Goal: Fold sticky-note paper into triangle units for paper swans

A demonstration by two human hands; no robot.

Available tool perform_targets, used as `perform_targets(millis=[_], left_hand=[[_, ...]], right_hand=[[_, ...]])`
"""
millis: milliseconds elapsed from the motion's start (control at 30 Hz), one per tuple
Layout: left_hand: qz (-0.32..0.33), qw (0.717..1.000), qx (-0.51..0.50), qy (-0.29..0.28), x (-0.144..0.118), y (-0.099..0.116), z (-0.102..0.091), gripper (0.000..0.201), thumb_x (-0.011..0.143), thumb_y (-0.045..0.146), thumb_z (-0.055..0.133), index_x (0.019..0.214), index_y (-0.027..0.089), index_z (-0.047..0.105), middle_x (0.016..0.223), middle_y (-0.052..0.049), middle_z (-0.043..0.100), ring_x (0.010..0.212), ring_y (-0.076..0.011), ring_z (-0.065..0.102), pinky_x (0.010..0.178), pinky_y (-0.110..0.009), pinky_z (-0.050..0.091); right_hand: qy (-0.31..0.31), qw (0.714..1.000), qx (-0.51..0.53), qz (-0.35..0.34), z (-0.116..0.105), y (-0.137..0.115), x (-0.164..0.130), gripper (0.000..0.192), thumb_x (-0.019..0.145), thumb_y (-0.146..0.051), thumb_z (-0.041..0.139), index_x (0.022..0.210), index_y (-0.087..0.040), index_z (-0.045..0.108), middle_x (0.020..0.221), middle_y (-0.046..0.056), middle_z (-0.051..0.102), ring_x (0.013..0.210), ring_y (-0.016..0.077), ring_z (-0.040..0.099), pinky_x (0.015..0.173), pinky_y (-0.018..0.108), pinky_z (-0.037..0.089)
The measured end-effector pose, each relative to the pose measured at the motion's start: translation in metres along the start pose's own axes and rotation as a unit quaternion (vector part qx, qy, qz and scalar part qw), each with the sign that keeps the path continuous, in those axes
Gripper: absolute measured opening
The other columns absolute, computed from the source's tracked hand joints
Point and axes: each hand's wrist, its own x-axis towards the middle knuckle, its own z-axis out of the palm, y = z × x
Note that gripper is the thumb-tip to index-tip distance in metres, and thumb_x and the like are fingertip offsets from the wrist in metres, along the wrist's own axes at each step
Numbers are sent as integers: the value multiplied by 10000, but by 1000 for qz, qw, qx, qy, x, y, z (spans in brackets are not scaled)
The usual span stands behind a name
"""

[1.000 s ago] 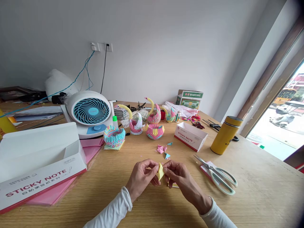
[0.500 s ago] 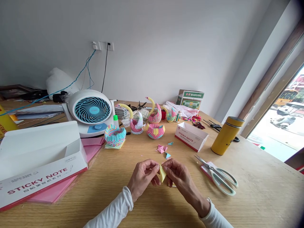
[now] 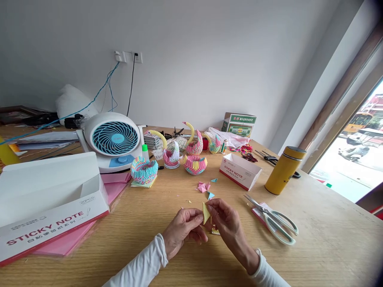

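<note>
Left hand (image 3: 184,229) dropped lower; both grips, right hand (image 3: 226,223) too, pinch yellow paper (image 3: 206,213); boxes (image 3: 239,171) read "STICKY NOTE".

My right hand (image 3: 225,220) covered the lower part of the yellow paper piece (image 3: 206,212), so I could not tell how far it was folded. The small scraps (image 3: 214,230) under my fingers were mostly hidden. My forearms were cut off by the bottom edge. The big sticky note box (image 3: 50,207) ran out at the left edge.
</note>
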Motion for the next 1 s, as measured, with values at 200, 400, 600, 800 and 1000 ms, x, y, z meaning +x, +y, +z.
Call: perform_targets(millis=[200, 400, 600, 800, 1000], left_hand=[[62, 993, 94, 21, 3, -3, 0, 358, 771, 449, 675, 754, 98, 606, 693, -56, 681, 499, -119, 654, 414, -162, 424], [73, 990, 119, 1, 5, -6, -2, 344, 815, 459, 615, 813, 119, 568, 788, -94, 718, 522, -146, 687, 408, -167, 436], [93, 985, 142, 15, 6, -6, -3, 343, 820, 464, 598, 755, 130, 549, 709, -50, 678, 496, -145, 681, 377, -156, 426], [86, 986, 140, -7, 4, -3, -2, 338, 867, 461, 530, 736, 150, 518, 625, -4, 621, 492, -147, 678, 383, -161, 436], [111, 977, 181, 30, 3, -7, 0, 354, 847, 487, 539, 732, 153, 517, 702, -36, 658, 497, -148, 677, 369, -163, 413]], right_hand=[[-7, 999, -31, -5, 0, 0, -1, 275, 903, -447, 537, 903, -182, 609, 611, -21, 553, 452, 98, 528, 423, 184, 468], [-15, 998, -53, -17, -2, -7, -2, 246, 918, -394, 526, 956, -173, 628, 683, 8, 602, 499, 112, 583, 452, 190, 492], [-28, 994, -92, -51, -3, -12, -2, 218, 938, -323, 495, 944, -174, 653, 775, 33, 620, 540, 109, 592, 483, 190, 495], [-31, 994, -86, -61, -5, -15, -1, 197, 943, -293, 485, 953, -177, 645, 786, 23, 598, 539, 106, 622, 484, 181, 497], [-24, 989, -114, -93, -3, -15, -2, 206, 944, -270, 474, 933, -173, 656, 773, 29, 608, 522, 102, 591, 474, 183, 470]])
